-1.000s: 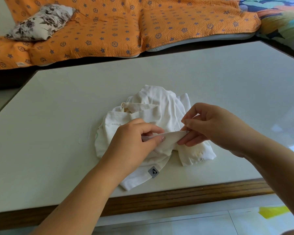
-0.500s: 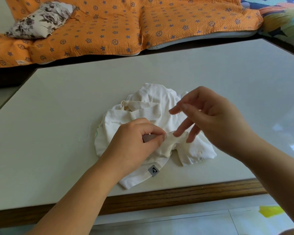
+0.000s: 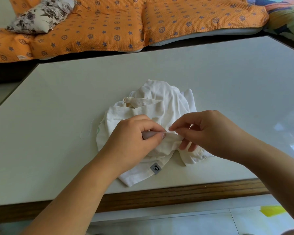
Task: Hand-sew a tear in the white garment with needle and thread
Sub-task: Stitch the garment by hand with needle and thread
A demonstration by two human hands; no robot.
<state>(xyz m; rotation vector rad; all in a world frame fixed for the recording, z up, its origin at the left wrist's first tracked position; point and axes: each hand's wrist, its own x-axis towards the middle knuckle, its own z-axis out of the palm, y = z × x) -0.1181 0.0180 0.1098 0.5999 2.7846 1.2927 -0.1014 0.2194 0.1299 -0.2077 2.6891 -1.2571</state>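
A crumpled white garment (image 3: 158, 102) lies near the front middle of the table, a small grey label (image 3: 155, 168) on its near hem. My left hand (image 3: 132, 141) pinches a raised fold of the garment between thumb and forefinger. My right hand (image 3: 209, 133) is just to the right of it, thumb and forefinger pressed together at the same fold, the other fingers curled under the cloth. The needle is too small to make out between those fingertips. A loose pale thread (image 3: 90, 129) trails on the table left of the garment.
The white table (image 3: 58, 102) has a wooden front edge (image 3: 176, 192). Behind it lies an orange patterned quilt (image 3: 119, 22) with a floral pillow (image 3: 41, 16) at the far left. Pale floor tiles show below the table edge.
My right hand lifted up and away from the fold half a second ago, then came back down to it beside my left thumb. My left hand kept its pinch.
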